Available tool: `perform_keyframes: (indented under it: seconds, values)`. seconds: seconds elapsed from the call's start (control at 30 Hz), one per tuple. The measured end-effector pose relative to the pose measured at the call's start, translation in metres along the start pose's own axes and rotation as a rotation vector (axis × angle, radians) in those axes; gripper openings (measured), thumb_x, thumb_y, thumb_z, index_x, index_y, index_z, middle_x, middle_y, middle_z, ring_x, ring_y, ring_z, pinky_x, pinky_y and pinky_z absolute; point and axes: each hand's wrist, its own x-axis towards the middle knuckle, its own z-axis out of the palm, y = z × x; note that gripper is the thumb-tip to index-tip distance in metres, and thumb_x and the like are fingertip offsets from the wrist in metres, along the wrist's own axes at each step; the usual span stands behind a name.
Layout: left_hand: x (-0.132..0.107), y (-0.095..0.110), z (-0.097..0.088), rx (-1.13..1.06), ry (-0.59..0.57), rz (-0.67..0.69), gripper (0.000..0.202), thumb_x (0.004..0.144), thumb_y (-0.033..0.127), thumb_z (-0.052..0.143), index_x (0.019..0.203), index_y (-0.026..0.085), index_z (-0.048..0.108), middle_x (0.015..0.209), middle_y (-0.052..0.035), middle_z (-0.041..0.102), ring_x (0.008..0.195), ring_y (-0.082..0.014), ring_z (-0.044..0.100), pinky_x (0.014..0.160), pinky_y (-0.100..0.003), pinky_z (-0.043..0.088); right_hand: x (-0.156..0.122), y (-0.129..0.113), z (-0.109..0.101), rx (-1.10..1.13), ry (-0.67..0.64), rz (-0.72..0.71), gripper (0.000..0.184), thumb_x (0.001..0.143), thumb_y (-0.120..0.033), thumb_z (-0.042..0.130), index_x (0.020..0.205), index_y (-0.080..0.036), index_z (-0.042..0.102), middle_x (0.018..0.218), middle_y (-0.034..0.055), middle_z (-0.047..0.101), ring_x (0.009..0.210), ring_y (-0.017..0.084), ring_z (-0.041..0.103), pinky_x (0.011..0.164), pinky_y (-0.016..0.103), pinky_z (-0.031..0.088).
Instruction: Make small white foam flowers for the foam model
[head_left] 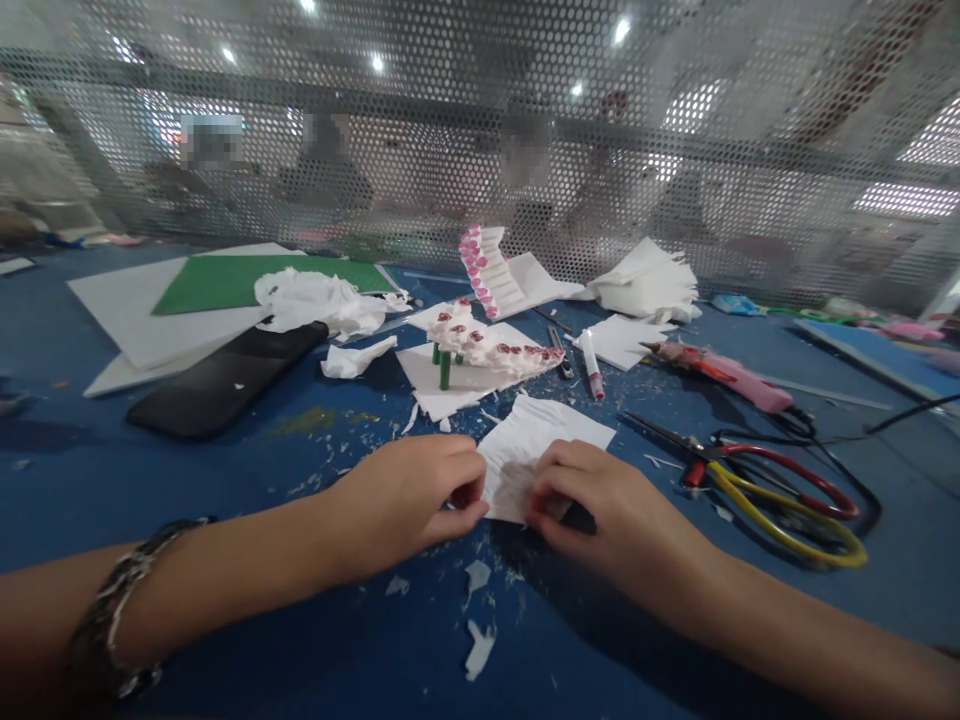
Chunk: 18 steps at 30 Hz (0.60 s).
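Both my hands rest low on the blue table and pinch one piece of white tissue paper (536,440). My left hand (409,500) grips its near left edge with fingers curled, a bracelet on that wrist. My right hand (607,500) holds the near right edge, fingers pressed together. Just beyond the paper stands a small white paper model (487,350) with pink-tipped fringes on green posts, set on a white sheet. A second fringed strip (487,272) stands upright behind it.
Scissors (772,495) with red and yellow handles lie right of my hands. A pink glue gun (720,375) and marker (591,368) lie farther back. A black phone (225,380), crumpled tissue (319,300), green and white sheets (225,280) sit left. A perforated screen (480,130) bounds the far side. Paper scraps litter the table.
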Motion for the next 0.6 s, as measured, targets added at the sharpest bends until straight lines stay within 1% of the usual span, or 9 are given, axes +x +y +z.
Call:
perform_keyframes:
  seconds: [0.07,0.13,0.2,0.27,0.37,0.43,0.5,0.6]
  values:
    - [-0.001,-0.002,-0.001,-0.013,0.005,0.035,0.009,0.076,0.015,0.045,0.075,0.016,0.054,0.071,0.0002,0.052,0.059,-0.0100,0.048,0.054,-0.020,0.035,-0.001,0.000,-0.001,-0.008,-0.001,-0.013,0.008,0.071,-0.009,0.050,0.070,-0.015,0.055,0.071,0.0030,0.054,0.068,0.012,0.048,0.061,0.024,0.038]
    - [-0.002,-0.004,-0.001,-0.016,-0.015,0.125,0.020,0.075,0.011,0.042,0.088,0.020,0.055,0.081,-0.0008,0.054,0.062,-0.0101,0.050,0.054,-0.020,0.036,-0.002,0.000,-0.002,-0.018,-0.002,-0.032,0.013,0.070,-0.006,0.049,0.076,-0.016,0.056,0.072,0.0025,0.055,0.068,0.012,0.048,0.061,0.023,0.037]
    - [-0.002,-0.005,-0.001,-0.006,-0.032,0.199,0.023,0.074,0.009,0.043,0.086,0.021,0.057,0.087,-0.0013,0.056,0.065,-0.0105,0.052,0.056,-0.020,0.037,-0.003,0.000,-0.002,-0.025,-0.010,-0.053,0.019,0.070,-0.004,0.047,0.079,-0.017,0.057,0.074,0.0023,0.056,0.071,0.012,0.049,0.062,0.023,0.037]
    - [-0.003,-0.005,-0.001,-0.010,-0.019,0.205,0.020,0.073,0.009,0.044,0.082,0.019,0.059,0.085,-0.0011,0.058,0.068,-0.0106,0.054,0.058,-0.019,0.038,-0.004,0.002,-0.002,-0.019,-0.010,-0.076,0.021,0.072,-0.005,0.046,0.079,-0.019,0.059,0.077,0.0024,0.057,0.073,0.013,0.050,0.064,0.024,0.038]
    - [-0.004,-0.006,-0.003,0.003,0.007,0.192,0.016,0.073,0.014,0.048,0.082,0.018,0.061,0.083,-0.0006,0.060,0.069,-0.0111,0.056,0.059,-0.019,0.039,-0.005,0.004,-0.006,0.041,-0.025,-0.117,0.019,0.074,-0.007,0.048,0.078,-0.019,0.062,0.078,0.0031,0.059,0.075,0.012,0.053,0.066,0.023,0.040]
    - [-0.004,-0.007,-0.006,0.036,-0.017,0.219,0.015,0.075,0.018,0.050,0.083,0.019,0.062,0.086,-0.0003,0.061,0.070,-0.0116,0.057,0.060,-0.020,0.040,-0.005,0.005,-0.011,0.076,-0.061,-0.137,0.016,0.074,-0.010,0.050,0.076,-0.018,0.063,0.079,0.0035,0.060,0.074,0.011,0.055,0.066,0.022,0.042]
    - [-0.003,-0.010,-0.009,0.058,-0.071,0.248,0.014,0.078,0.020,0.049,0.083,0.020,0.063,0.087,-0.0003,0.062,0.070,-0.0115,0.058,0.061,-0.020,0.040,-0.006,0.004,-0.016,0.085,-0.099,-0.144,0.014,0.075,-0.012,0.051,0.075,-0.017,0.064,0.081,0.0038,0.060,0.074,0.010,0.055,0.067,0.022,0.042]
    - [-0.003,-0.011,-0.013,0.043,-0.121,0.230,0.014,0.079,0.023,0.050,0.080,0.017,0.063,0.083,-0.0011,0.062,0.070,-0.0113,0.058,0.062,-0.020,0.041,-0.005,0.003,-0.019,0.084,-0.118,-0.135,0.012,0.077,-0.016,0.052,0.074,-0.016,0.063,0.082,0.0046,0.061,0.075,0.011,0.055,0.068,0.022,0.042]
